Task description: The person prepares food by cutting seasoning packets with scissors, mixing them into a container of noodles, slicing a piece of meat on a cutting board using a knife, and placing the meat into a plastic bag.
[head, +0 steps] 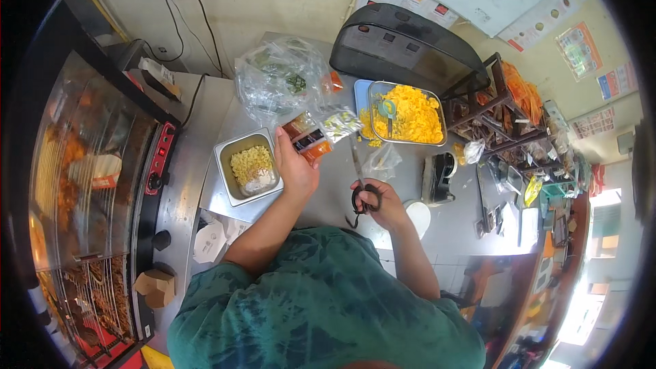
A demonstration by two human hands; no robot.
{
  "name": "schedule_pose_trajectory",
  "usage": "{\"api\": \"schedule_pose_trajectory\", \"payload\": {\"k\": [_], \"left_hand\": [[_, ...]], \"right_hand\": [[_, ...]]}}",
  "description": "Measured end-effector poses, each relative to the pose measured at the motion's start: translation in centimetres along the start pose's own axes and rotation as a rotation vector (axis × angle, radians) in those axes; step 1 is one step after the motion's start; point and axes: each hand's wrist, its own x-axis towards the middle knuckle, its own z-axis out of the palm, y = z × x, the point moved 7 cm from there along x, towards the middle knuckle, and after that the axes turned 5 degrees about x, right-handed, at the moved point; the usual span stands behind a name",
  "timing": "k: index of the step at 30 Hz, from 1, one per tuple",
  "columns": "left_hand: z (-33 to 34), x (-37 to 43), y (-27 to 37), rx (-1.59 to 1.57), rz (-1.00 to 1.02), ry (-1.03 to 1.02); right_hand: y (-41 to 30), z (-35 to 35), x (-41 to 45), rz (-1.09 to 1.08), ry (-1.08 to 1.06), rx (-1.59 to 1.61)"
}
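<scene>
My left hand (297,174) grips a joined set of seasoning sachets (309,138), with orange, dark and reddish-brown sections and a silver-and-green end (341,123). My right hand (387,207) has its fingers through the black handles of a pair of scissors (356,161). Their blades point away from me, tip close to the silver end; whether they touch is unclear. Left of my left hand stands a rectangular stainless-steel food pan (222,169). Inside it lie crumbled dry noodles (250,161) and a heap of whitish powder (258,182).
A clear plastic bag (282,79) lies behind the pan. A tray (410,141) of yellow food holds a green scoop (387,108). At right are a tape dispenser (434,179) and a crowded rack (499,107). A glass-fronted food warmer (87,174) stands left.
</scene>
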Motion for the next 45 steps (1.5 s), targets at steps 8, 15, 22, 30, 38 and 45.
{"api": "schedule_pose_trajectory", "payload": {"k": [8,15,22,30,38,45], "left_hand": [[-2.6,0.8,0.7,0.010,0.053,0.016],[-1.3,-0.2,-0.3,0.074,0.030,0.027],[-0.5,-0.5,-1.6,0.089,0.072,-0.088],[-0.4,-1.2,-1.9,0.109,0.044,-0.036],[-0.3,-1.4,-1.7,0.153,0.018,-0.007],[-0.6,-1.2,-1.8,0.125,0.035,-0.071]], "right_hand": [[5.4,-5.4,-0.5,0.148,0.143,-0.205],[-4.9,4.2,-0.7,-0.375,-0.018,-0.865],[-8.0,7.4,-0.1,-0.433,-0.044,-0.962],[-8.2,8.2,-0.1,-0.484,-0.076,-1.019],[-7.8,7.4,0.1,-0.380,-0.035,-0.951],[-8.2,8.0,-0.1,-0.466,-0.080,-0.993]]}}
